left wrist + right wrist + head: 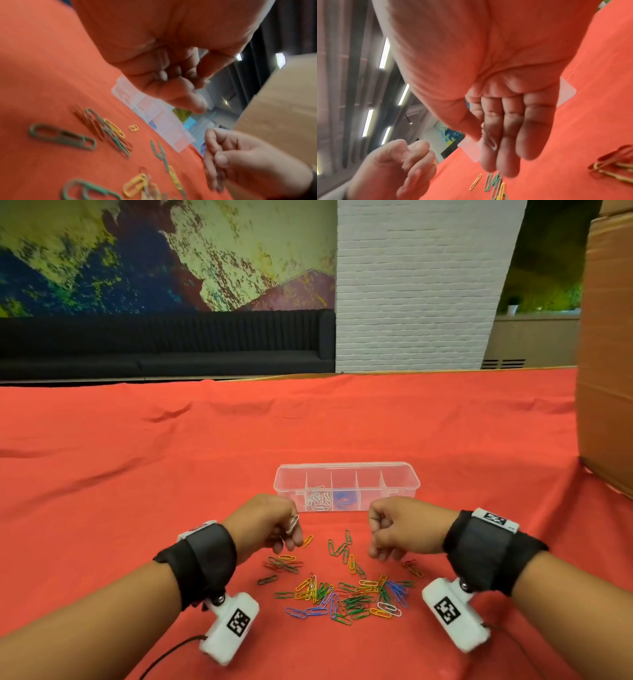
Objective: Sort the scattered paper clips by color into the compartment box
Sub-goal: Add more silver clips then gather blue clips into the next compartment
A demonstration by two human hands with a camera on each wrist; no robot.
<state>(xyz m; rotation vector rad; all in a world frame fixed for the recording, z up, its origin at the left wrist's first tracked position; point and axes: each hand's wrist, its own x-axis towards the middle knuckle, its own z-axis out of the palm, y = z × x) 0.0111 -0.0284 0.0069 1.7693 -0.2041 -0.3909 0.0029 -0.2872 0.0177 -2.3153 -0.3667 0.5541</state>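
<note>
A clear compartment box (346, 466) stands on the red cloth, with white clips (318, 498) in its second cell from the left and blue clips (344, 497) in the third. Many mixed-colour paper clips (342, 594) lie scattered in front of it. My left hand (287, 537) hovers just left of the box's front and pinches a white clip (292, 523). My right hand (378, 546) hovers curled on the other side. In the right wrist view its thumb and fingers pinch a pale clip (492, 143). Both hands are off the cloth.
A tall cardboard box (606, 371) stands at the right edge of the table. The red cloth (137, 474) runs wrinkled to the far table edge. Beyond it are a dark sofa (164, 347) and a white brick pillar (418, 285).
</note>
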